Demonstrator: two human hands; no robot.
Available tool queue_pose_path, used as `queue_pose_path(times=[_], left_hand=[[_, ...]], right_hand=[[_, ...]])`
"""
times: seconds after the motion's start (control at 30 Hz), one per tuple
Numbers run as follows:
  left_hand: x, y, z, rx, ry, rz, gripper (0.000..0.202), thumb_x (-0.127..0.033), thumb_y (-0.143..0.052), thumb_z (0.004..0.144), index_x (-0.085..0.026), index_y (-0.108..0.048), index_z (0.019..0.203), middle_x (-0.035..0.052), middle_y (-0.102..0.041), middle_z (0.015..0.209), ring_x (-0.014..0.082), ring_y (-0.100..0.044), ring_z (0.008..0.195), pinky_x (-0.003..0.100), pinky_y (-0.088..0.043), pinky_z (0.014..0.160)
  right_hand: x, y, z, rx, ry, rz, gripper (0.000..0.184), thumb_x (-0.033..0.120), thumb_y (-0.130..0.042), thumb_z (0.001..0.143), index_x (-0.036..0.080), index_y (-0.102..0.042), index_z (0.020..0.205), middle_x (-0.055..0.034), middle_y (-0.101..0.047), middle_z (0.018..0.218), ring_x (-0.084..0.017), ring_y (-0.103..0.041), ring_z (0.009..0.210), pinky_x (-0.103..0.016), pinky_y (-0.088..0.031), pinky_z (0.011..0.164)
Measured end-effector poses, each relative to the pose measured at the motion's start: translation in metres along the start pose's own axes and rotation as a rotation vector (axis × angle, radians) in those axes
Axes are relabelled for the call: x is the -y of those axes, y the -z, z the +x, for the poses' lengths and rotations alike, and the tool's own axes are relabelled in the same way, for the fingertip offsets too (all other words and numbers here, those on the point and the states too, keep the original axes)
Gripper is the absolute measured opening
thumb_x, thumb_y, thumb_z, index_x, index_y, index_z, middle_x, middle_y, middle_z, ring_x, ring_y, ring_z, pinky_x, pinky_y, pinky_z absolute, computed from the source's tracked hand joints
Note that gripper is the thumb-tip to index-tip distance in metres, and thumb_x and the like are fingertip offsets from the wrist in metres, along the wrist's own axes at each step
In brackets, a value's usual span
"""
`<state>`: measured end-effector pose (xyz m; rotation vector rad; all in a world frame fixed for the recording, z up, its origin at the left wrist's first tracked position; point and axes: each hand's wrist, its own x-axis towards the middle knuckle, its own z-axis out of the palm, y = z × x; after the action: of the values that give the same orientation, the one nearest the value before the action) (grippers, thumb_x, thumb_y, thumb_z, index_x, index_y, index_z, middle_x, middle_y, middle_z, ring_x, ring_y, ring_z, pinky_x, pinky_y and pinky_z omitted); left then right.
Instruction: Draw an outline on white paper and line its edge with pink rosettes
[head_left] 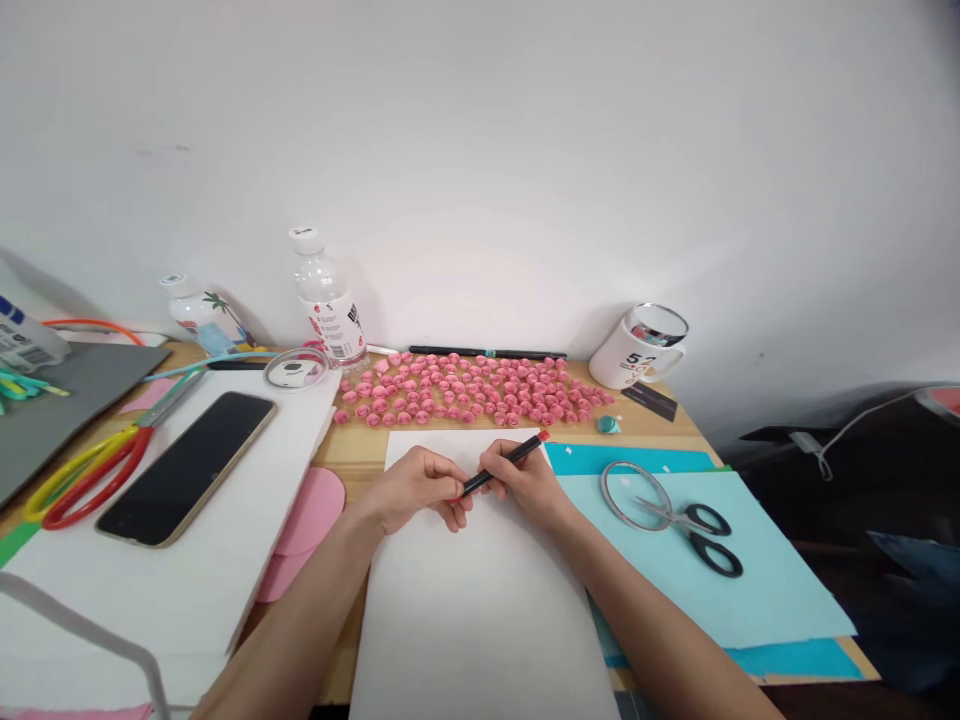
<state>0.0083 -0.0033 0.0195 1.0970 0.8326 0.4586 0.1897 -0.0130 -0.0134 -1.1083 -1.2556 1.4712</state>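
Observation:
A black pen (501, 465) with a red end is held slanted above a white sheet (480, 610). My right hand (525, 480) grips its shaft between thumb and fingers. At the lower end of the pen, my left hand (426, 485) is closed in a pinch. A bit of red shows at those left fingertips; whether it is part of the pen or a separate piece I cannot tell. Many small pink paper rolls (465, 388) lie spread just beyond both hands.
On the right, scissors (709, 535) and a tape ring (636, 495) lie on light blue paper (765, 600). A white mug (630, 350) and a bottle (330, 310) stand near the wall. To the left are a phone (187, 468), red-yellow scissors (112, 470) and pink paper circles (311, 510).

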Motion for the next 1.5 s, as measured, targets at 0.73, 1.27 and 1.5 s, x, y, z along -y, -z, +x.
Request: queue_pose_path(times=[0.73, 1.27, 1.5], left_hand=[[-0.014, -0.008, -0.011, -0.083, -0.208, 0.695, 0.021, -0.02, -0.049, 0.079, -0.018, -0.065, 0.065, -0.0006, -0.064, 0.066, 0.0111, -0.052, 0.06, 0.02, -0.033, 0.052], [-0.013, 0.025, -0.012, -0.852, -0.323, 0.632, 0.012, -0.022, -0.05, 0.077, -0.019, -0.06, 0.082, 0.0008, -0.064, 0.077, 0.0138, -0.059, 0.06, 0.024, -0.043, 0.058], [0.018, 0.002, -0.047, -0.909, -0.19, 0.89, 0.027, -0.015, -0.048, 0.078, -0.018, -0.06, 0.102, 0.0072, -0.068, 0.096, 0.0223, -0.062, 0.079, 0.032, -0.047, 0.072]], right_hand=[[-0.012, 0.003, 0.004, -0.103, -0.083, 0.093, 0.038, 0.049, -0.066, 0.074, 0.019, -0.055, 0.054, 0.0074, -0.038, 0.031, -0.009, -0.041, 0.03, -0.024, -0.038, 0.041], [-0.004, 0.002, 0.003, -0.107, -0.052, 0.049, 0.037, 0.049, -0.062, 0.076, 0.018, -0.058, 0.056, 0.0061, -0.042, 0.033, -0.009, -0.04, 0.035, -0.024, -0.035, 0.044], [-0.005, 0.002, 0.003, -0.074, 0.048, 0.077, 0.034, 0.05, -0.062, 0.077, 0.017, -0.065, 0.069, 0.0038, -0.051, 0.043, -0.013, -0.057, 0.05, -0.026, -0.045, 0.057]])
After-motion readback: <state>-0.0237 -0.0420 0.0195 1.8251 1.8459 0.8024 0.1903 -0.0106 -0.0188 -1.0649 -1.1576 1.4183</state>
